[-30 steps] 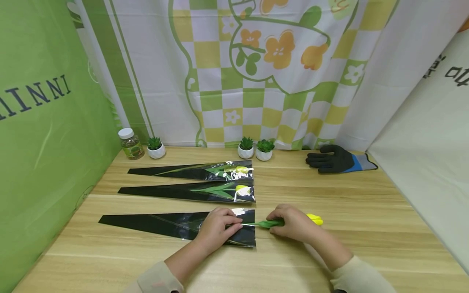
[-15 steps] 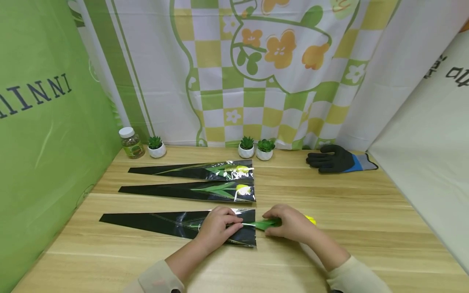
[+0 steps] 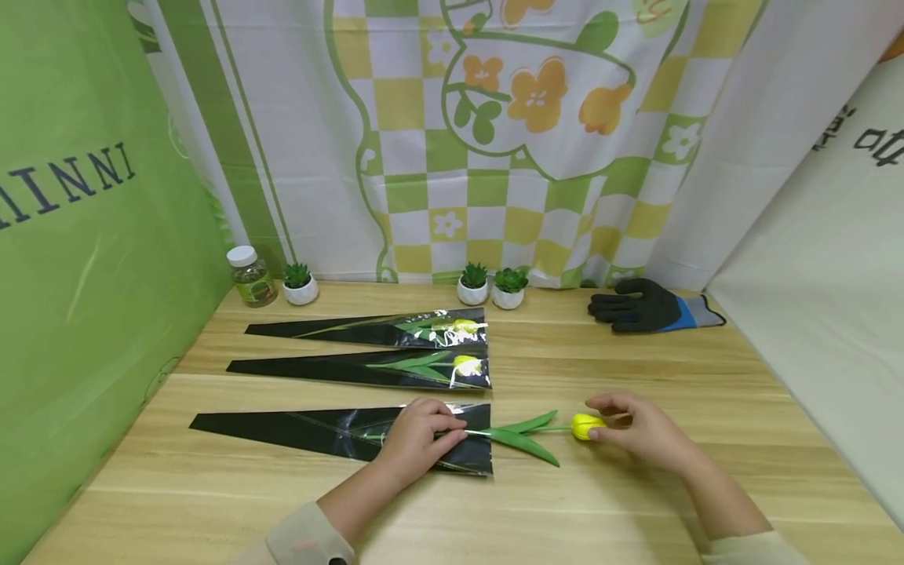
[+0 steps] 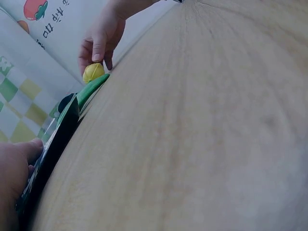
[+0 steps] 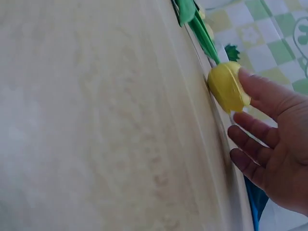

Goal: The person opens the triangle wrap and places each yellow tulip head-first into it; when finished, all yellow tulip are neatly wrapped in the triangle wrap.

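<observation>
From the head view, our left hand (image 3: 418,437) presses flat on the black sleeve (image 3: 339,434) on the table (image 3: 636,502), fingers straight; the tulip (image 3: 537,431) lies half inside. At the right wrist, our right hand's (image 5: 274,144) grip is relaxed, fingertips touching the yellow bud (image 5: 227,86).

Yellow tulip (image 3: 586,426) (green leaves), 3 black sleeves (image 3: 339,432), green-checked curtain (image 3: 494,141).

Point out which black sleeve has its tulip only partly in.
The nearest black sleeve, under the left hand: its yellow tulip still lies outside.
</observation>
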